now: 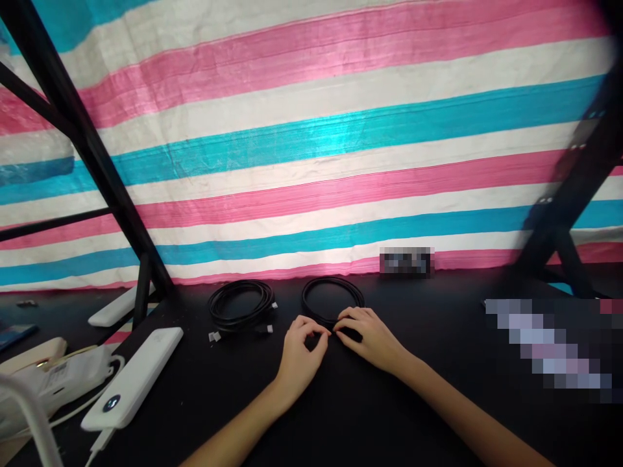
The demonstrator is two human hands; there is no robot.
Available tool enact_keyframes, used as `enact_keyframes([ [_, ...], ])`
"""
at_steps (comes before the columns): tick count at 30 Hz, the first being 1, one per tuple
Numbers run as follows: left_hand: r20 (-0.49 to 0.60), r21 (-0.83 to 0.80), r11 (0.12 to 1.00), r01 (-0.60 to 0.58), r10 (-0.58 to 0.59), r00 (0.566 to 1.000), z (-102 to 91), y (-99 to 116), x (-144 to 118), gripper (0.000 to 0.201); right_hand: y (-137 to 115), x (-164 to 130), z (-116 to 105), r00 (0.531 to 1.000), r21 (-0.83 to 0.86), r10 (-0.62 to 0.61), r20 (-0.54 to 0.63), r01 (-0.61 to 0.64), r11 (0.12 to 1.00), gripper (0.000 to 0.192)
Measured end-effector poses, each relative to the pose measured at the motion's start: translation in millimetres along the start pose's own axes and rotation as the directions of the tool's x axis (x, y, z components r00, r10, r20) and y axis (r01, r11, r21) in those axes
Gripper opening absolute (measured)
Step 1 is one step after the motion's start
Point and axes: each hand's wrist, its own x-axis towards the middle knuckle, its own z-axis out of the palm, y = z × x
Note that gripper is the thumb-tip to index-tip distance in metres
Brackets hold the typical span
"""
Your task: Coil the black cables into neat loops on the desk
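I see both hands pinching the near edge of the coil (332, 299): left hand (300, 347), right hand (368, 337). It looks light, limp and springy; I would grip across all loops.

- The worktop (413, 389) runs back to a hanging tarpaulin (311, 162) that closes off the rear.
- A coiled cable (332, 299) lies on the worktop near the middle, just in front of the tarpaulin.
- A second coiled cable (241, 305) lies just left of the first, apart from it.
- The left hand (299, 357) and right hand (370, 337) rest side by side at the near edge of the first coil, fingers (341, 322) touching it.
- A power bank (134, 379) lies on the worktop's left edge, well left of the hands.
- Another power bank (117, 307) lies behind it, further back.
- A slanting frame post (92, 155) rises between the left coil and the rear power bank.
- A second frame post (569, 201) stands at far right.
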Motion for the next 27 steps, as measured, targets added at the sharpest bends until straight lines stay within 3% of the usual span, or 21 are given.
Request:
enact_keyframes([
  [8,-0.004,0.019,1.000,0.001,-0.001,1.000,1.5,-2.1,-0.5,0.015,7.4,-1.7,9.2,0.995,-0.110,0.065,-0.078,-0.073,0.991,0.023],
  [13,-0.080,0.209,0.977,-0.038,0.056,0.995,-6.4,-4.4,5.5,0.014,9.9,-2.4,10.6,0.986,-0.150,0.069,-0.149,-0.091,0.984,0.019],
  [16,-0.127,0.456,0.890,-0.005,0.070,0.989,-21.4,-13.0,16.8,0.015,11.4,-1.7,10.0,0.980,-0.111,0.068,-0.188,-0.090,0.990,0.018],
  [19,-0.163,0.692,0.713,0.111,0.005,0.987,-41.3,-29.3,29.4,0.033,10.3,0.2,7.1,0.969,-0.069,0.060,-0.239,-0.078,0.995,0.017],
  [22,-0.230,0.733,0.640,0.230,-0.086,0.969,-59.2,-46.0,38.4,0.043,6.5,1.9,3.5,0.959,-0.056,0.042,-0.279,-0.060,0.997,0.018],
  [27,-0.213,0.716,0.631,0.299,-0.211,0.954,-75.0,-55.5,44.5,0.042,2.5,2.9,2.6,0.954,-0.045,0.014,-0.299,-0.029,0.999,0.017],
])
